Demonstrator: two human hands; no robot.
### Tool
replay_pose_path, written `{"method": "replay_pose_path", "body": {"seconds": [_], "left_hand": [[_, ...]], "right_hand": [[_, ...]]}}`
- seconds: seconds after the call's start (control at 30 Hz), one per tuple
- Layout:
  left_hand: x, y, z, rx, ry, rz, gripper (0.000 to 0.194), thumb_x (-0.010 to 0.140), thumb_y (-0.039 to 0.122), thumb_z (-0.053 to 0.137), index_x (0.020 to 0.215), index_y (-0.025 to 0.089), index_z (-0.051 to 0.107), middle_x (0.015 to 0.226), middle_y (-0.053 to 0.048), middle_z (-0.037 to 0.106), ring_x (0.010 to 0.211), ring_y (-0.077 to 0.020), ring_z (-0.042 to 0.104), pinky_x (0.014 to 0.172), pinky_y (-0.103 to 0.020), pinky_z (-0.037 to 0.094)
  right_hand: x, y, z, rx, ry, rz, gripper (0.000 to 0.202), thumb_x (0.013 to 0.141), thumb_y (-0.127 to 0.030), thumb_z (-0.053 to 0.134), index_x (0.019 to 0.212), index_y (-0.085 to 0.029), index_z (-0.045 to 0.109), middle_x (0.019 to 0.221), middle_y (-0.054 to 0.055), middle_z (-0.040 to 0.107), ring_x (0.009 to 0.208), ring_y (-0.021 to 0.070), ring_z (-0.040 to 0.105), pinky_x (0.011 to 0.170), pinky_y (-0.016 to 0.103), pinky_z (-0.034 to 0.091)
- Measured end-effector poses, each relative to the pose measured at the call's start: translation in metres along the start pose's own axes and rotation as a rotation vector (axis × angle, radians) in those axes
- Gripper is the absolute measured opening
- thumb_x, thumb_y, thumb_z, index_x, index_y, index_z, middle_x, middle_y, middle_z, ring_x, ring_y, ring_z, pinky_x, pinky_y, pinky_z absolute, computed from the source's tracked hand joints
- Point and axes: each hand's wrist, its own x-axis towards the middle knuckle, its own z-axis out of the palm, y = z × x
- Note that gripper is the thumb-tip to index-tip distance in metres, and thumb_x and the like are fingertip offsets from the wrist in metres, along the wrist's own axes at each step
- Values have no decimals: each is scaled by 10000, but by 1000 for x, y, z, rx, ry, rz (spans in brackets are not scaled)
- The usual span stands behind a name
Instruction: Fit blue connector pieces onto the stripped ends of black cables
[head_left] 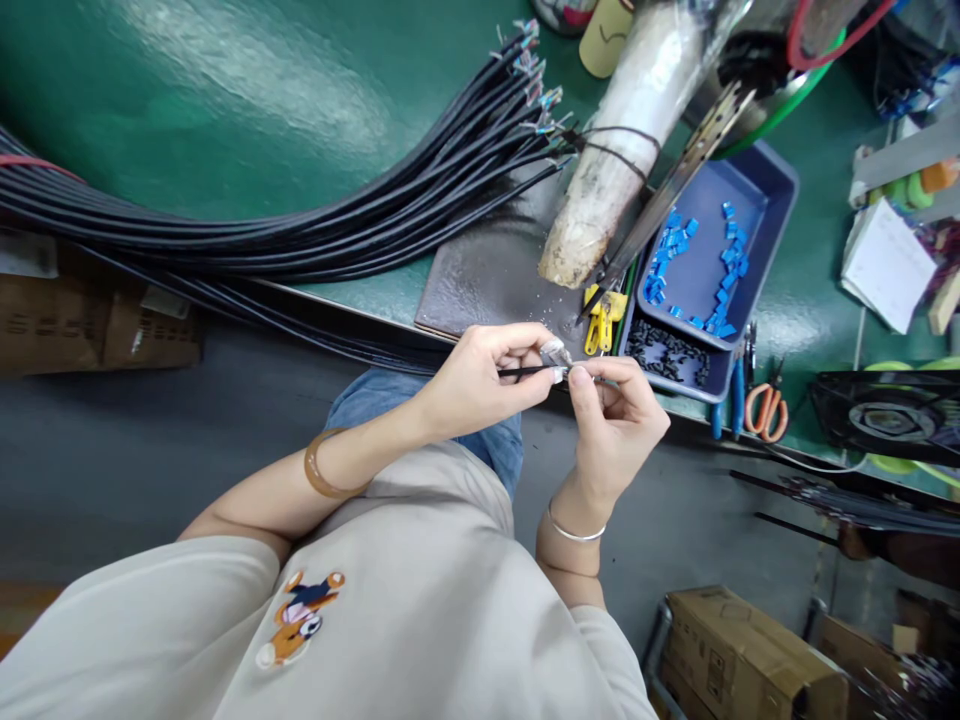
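Shirt (420, 600) cloth fills the bottom of my feed, and beyond it, at the near edge of the counter (225, 100), I have the cable (519, 372) held up between two hands. The left hand (480, 375) grips it near its end, fingers curled round the black jacket with the thumb along the lower side; a pale scrap (555, 352) shows at those fingertips, too blurred for me to name. On the right hand (619, 425), thumb and forefinger are pinched together on the cable's tip, though I cannot make out just what they cover. From my seat I judge the cable light, with a smooth jacket that may slip a little and enough spring to pull back toward a curve, as the bundle (300, 245) on the counter suggests. The fine wires (536, 95) fanning from the bundle's ends look soft and easily bent or snapped, so I would take firm hold on the jacket close behind the tip and give any bare wires only a light pinch. Near the right hand lie yellow tools (600, 325) and a tray (772, 190) of blue clips (656, 275), all clear of the fingers
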Motion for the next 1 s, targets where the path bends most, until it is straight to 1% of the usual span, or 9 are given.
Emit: {"method": "replay_pose_path", "body": {"seconds": [0.2,0.33,0.43,0.6,0.7,0.8,0.87,0.93,1.0], "left_hand": [[1,-3,-4,-77,-82,-51,178,754,118,601,874,173,481,647,56,534,573,-49,480,578,-163,397],[2,-2,-6,-157,-111,-73,96,759,120,598,835,152,549,656,38,557,600,-60,543,601,-171,431],[3,-2,-11,-163,-134,-72,37,773,149,628,796,133,604,663,29,574,592,-51,528,583,-163,423],[1,9,-19,-22,-318,53,133,849,174,609,930,120,699,818,-44,718,694,-93,624,651,-197,483],[-7,26,-17,210,-501,309,166,890,131,559,947,122,714,918,-84,758,821,-138,680,750,-230,488],[-15,35,-9,315,-622,408,203,917,115,504,959,133,702,928,-94,758,829,-157,681,734,-252,473],[-18,30,-5,245,-560,312,186,913,122,505,944,144,688,889,-74,744,792,-142,663,710,-245,468],[-16,18,-4,56,-351,117,122,896,147,539,910,145,660,745,-23,682,663,-99,603,617,-211,441],[-13,5,-6,-191,-109,-41,50,867,177,588,896,145,613,668,14,604,558,-62,519,513,-181,375]], "right_hand": [[3,-2,-11,-142,-189,-8,169,825,-297,683,721,-176,628,669,-46,557,507,41,339,471,228,255],[5,-2,-17,-13,22,-60,153,848,-334,655,917,-198,660,611,-59,550,453,48,404,441,212,297],[4,-7,-20,116,215,-172,96,851,-295,640,835,-206,673,568,-59,521,429,57,458,409,212,307],[3,-19,-49,-50,304,-431,114,831,-256,668,928,-234,724,578,-40,557,399,72,489,364,238,302],[20,-17,-87,-301,76,-312,382,798,-203,710,1166,-273,632,639,-8,656,453,115,585,426,280,403],[55,-2,-121,-589,-273,42,138,779,-306,729,863,-226,655,674,33,723,554,117,669,556,286,474],[83,13,-132,-790,-136,81,212,763,-394,705,781,-193,639,638,3,693,575,77,641,643,307,445],[110,30,-132,-1034,-7,97,307,752,-451,660,791,-147,661,629,-21,653,586,52,594,654,333,372],[130,44,-124,-1174,-4,54,318,823,-418,585,919,-127,671,730,-14,677,679,71,615,667,340,327]]}}
